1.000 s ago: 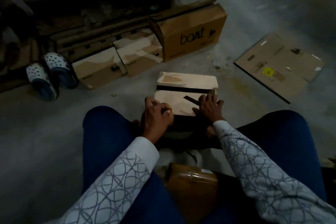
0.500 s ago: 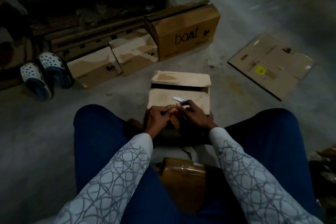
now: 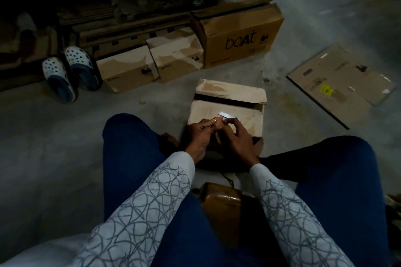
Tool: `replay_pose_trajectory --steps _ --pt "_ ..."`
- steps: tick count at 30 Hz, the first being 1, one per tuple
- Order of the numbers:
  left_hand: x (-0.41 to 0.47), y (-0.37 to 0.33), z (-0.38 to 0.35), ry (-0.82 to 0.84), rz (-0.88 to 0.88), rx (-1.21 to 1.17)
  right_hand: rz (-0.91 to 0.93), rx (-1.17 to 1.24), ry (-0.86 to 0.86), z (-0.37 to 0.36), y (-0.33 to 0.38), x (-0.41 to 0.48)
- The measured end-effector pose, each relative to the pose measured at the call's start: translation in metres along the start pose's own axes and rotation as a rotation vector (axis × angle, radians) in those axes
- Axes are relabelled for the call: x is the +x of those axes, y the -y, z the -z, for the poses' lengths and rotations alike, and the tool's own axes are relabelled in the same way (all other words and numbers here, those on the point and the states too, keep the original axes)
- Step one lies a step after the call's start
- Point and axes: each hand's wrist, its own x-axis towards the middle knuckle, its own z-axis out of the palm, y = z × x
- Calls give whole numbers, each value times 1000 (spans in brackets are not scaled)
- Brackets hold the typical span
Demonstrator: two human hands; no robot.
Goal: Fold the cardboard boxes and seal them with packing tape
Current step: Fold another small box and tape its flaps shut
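Left hand (image 3: 200, 134) and right hand (image 3: 239, 138) both pinch a pale strip (image 3: 226, 115), tape I judge, over the cardboard box (image 3: 230, 91) on the floor between my knees; sealing is underway, so next I'd press it across the open seam.

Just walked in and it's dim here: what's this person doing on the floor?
A person sits with a cardboard box between the knees, top flaps not yet sealed. The left hand and right hand pinch a small shiny strip over its near flap; tape or blade, I cannot tell. A brown tape roll lies between the thighs.
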Motion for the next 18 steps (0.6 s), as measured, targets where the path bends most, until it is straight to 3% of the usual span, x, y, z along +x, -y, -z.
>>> replay_pose_trajectory --steps 3,7,9,15,18 --pt "-1 -3 -1 17 -109 71 -14 27 -63 -2 2 0" --pt "3 -3 2 69 -560 751 -57 -78 -151 13 5 -7" --pt "4 -1 3 55 -643 947 -34 -119 -199 17 4 -13" --pt "-10 -8 -6 24 -517 1048 -6 -237 -224 16 3 -15" --pt "-8 -10 0 -13 -307 959 -32 -188 -209 18 1 -16"
